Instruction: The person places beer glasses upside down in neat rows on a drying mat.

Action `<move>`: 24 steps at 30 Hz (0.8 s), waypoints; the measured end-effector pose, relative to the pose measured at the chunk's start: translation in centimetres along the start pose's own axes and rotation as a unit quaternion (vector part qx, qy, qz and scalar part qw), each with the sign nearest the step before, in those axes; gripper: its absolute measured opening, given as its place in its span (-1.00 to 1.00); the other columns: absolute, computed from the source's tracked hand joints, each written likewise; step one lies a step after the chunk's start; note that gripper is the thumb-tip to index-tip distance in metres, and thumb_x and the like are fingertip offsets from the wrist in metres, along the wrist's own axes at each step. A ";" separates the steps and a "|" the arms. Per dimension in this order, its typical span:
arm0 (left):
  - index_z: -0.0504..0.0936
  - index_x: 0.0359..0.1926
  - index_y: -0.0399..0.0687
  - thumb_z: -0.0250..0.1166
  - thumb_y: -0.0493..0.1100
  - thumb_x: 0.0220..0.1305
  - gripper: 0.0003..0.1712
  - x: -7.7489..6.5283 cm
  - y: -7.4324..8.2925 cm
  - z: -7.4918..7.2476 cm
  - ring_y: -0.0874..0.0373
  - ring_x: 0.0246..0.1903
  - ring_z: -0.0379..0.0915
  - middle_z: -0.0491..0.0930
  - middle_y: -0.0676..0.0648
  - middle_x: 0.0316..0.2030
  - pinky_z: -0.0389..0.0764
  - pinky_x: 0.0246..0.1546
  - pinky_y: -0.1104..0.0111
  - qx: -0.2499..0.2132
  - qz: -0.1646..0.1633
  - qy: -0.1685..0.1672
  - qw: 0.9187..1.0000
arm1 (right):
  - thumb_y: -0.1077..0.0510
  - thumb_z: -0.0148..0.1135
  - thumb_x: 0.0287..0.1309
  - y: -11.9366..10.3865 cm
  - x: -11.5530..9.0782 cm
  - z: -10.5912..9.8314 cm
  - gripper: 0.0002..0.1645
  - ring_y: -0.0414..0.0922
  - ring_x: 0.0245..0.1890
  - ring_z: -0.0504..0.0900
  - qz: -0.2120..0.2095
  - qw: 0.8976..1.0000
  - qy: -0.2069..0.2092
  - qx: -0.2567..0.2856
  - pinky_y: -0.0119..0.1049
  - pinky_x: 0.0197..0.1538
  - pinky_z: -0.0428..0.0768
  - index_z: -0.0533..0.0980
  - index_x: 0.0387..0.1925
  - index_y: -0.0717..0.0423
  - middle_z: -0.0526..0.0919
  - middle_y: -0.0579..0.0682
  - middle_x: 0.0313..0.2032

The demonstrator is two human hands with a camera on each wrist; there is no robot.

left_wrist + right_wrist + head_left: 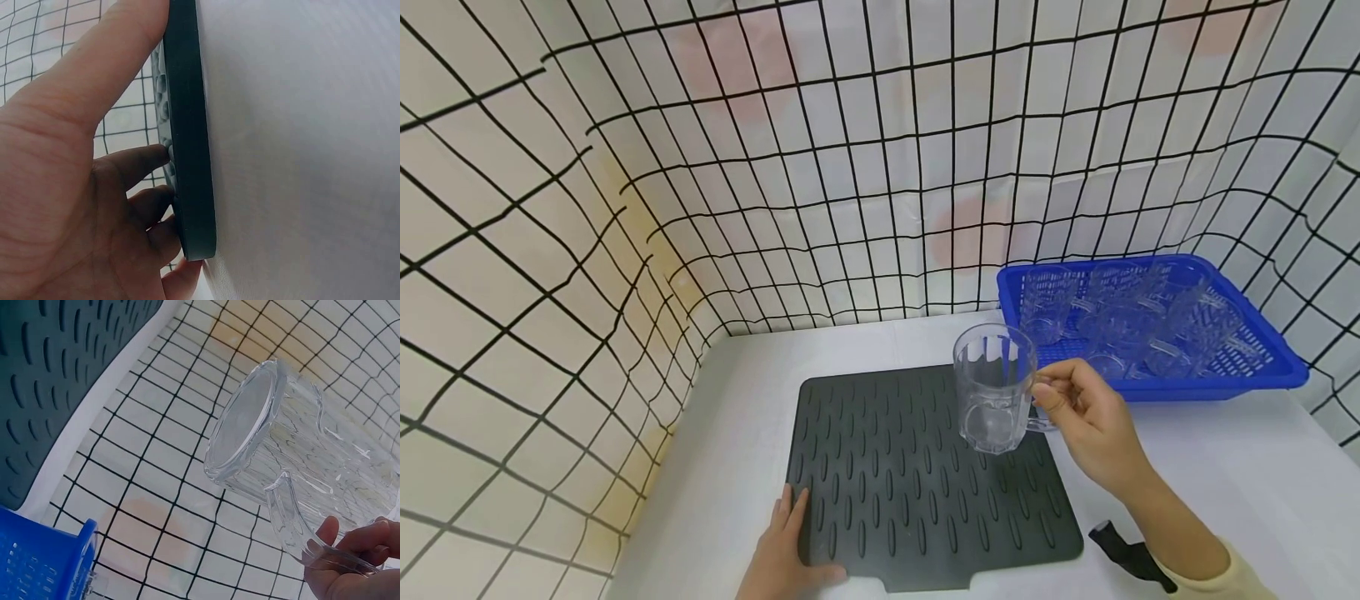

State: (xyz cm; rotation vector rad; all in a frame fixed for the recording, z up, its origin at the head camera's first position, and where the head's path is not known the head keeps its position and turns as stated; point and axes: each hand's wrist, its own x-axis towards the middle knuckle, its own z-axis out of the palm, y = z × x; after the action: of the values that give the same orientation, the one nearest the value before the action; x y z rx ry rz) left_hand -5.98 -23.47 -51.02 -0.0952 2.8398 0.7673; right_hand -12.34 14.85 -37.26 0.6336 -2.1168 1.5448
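Note:
By its handle, my right hand (1086,421) holds a clear glass mug (996,417) upright over the right part of a dark grey ribbed drying mat (917,492). In the right wrist view, the thumb and fingers (359,540) curl round the mug's handle (290,519), and its base faces the camera. My left hand (786,546) rests at the mat's front left corner with fingers spread. Seen from the left wrist, the thumb lies along the mat's edge (190,144) and the fingertips touch its ribbed face.
A blue plastic basket (1195,387) holding several clear glass mugs (1120,325) stands at the back right. Black wire grid (880,167) rises behind and on both sides of the white table (737,433). A black strap (1127,554) lies by the right forearm.

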 end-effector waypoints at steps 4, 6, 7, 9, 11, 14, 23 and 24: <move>0.12 0.46 -0.27 0.63 0.31 -0.45 0.49 0.0 0.1 0.0 -0.46 0.37 -0.08 -0.07 -0.39 0.46 0.23 0.16 -0.31 -0.002 -0.004 -0.001 1.000 | 0.57 0.01 0.25 -0.2 -0.2 0.2 -0.76 -0.25 -0.46 0.44 -0.009 1.000 -0.004 0.006 -0.45 -0.42 0.43 0.47 -0.14 0.32 0.41 -0.03 -0.48; 0.12 0.46 -0.26 0.63 0.31 -0.45 0.49 0.0 0.1 0.0 -0.46 0.37 -0.09 -0.08 -0.39 0.46 0.23 0.16 -0.31 -0.002 -0.006 -0.002 1.000 | 0.59 0.01 0.23 -0.2 -0.3 0.4 -0.74 -0.26 -0.46 0.44 -0.017 1.000 -0.006 0.008 -0.46 -0.41 0.44 0.47 -0.13 0.32 0.40 -0.04 -0.48; 0.12 0.46 -0.26 0.63 0.31 -0.45 0.49 -0.1 0.1 0.0 -0.46 0.37 -0.09 -0.08 -0.39 0.46 0.23 0.16 -0.31 -0.003 -0.006 -0.001 1.000 | 0.59 0.02 0.22 -0.2 -0.3 0.4 -0.73 -0.26 -0.47 0.43 -0.021 1.000 -0.007 0.010 -0.46 -0.42 0.43 0.47 -0.13 0.31 0.40 -0.05 -0.47; 0.12 0.47 -0.26 0.62 0.31 -0.45 0.49 -0.1 0.1 0.0 -0.47 0.37 -0.10 -0.08 -0.39 0.47 0.23 0.16 -0.32 -0.004 -0.005 -0.001 1.000 | 0.61 0.02 0.21 -0.3 -0.3 0.6 -0.71 -0.25 -0.49 0.39 -0.029 0.999 -0.009 0.015 -0.44 -0.45 0.40 0.48 -0.13 0.31 0.41 -0.06 -0.47; 0.12 0.47 -0.26 0.62 0.30 -0.45 0.49 -0.1 0.1 0.0 -0.47 0.37 -0.10 -0.08 -0.39 0.47 0.23 0.15 -0.32 -0.005 -0.003 0.000 1.000 | 0.61 0.02 0.20 -0.2 -0.3 0.7 -0.70 -0.24 -0.51 0.35 -0.033 0.999 -0.011 0.022 -0.42 -0.48 0.37 0.48 -0.13 0.31 0.40 -0.08 -0.46; 0.12 0.47 -0.25 0.62 0.31 -0.45 0.49 -0.1 0.0 0.0 -0.46 0.37 -0.09 -0.08 -0.39 0.47 0.24 0.15 -0.31 -0.004 -0.001 0.001 1.000 | 0.61 0.01 0.21 -0.3 -0.4 0.9 -0.70 -0.24 -0.51 0.36 -0.033 0.999 -0.016 0.029 -0.40 -0.49 0.36 0.48 -0.12 0.30 0.41 -0.07 -0.46; 0.12 0.47 -0.26 0.62 0.32 -0.45 0.50 0.0 0.0 -0.1 -0.45 0.37 -0.09 -0.08 -0.39 0.46 0.24 0.15 -0.32 -0.003 -0.005 -0.001 1.000 | 0.60 0.02 0.22 -0.4 -0.5 1.5 -0.70 -0.22 -0.52 0.39 -0.040 0.997 -0.040 0.057 -0.37 -0.52 0.40 0.47 -0.12 0.28 0.46 -0.09 -0.43; 0.12 0.47 -0.26 0.62 0.32 -0.45 0.50 0.0 0.0 -0.1 -0.45 0.37 -0.09 -0.08 -0.39 0.46 0.23 0.15 -0.32 -0.002 -0.006 -0.001 1.000 | 0.60 0.03 0.21 -0.4 -0.6 1.6 -0.70 -0.21 -0.52 0.40 -0.042 0.997 -0.042 0.057 -0.37 -0.52 0.40 0.48 -0.11 0.28 0.47 -0.08 -0.43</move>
State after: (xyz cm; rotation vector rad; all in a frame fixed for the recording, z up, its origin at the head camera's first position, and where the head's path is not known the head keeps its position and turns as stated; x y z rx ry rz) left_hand -5.95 -23.48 -50.95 -0.1108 2.8325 0.7704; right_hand -11.80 13.26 -37.77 0.8298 -2.0453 1.6284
